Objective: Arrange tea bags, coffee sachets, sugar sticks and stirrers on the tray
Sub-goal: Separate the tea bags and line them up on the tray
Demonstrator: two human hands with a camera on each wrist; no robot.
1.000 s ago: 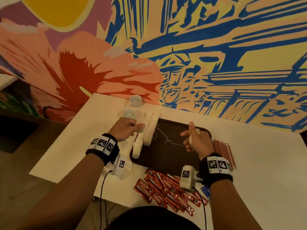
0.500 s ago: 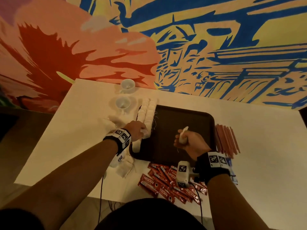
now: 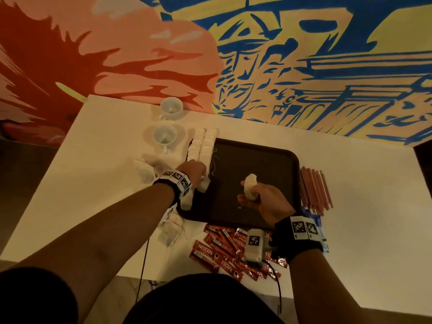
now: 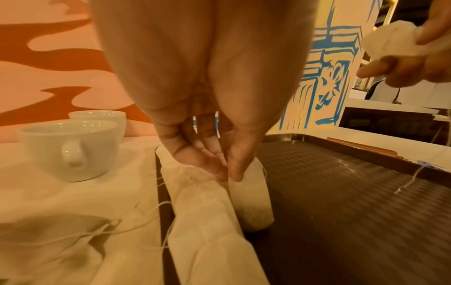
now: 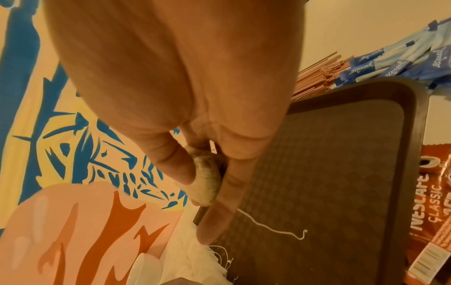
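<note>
A white table stands against a painted mural wall, orange and red on the left, blue and yellow on the right. Warm, dim light. At far left, what may be brown flooring, too dark to tell.

Counts on the table

Two white cups at eleven o'clock, one dark tray at centre; tea bags, coffee sachets, stirrers and blue sugar sticks overlap too much to count.
</note>
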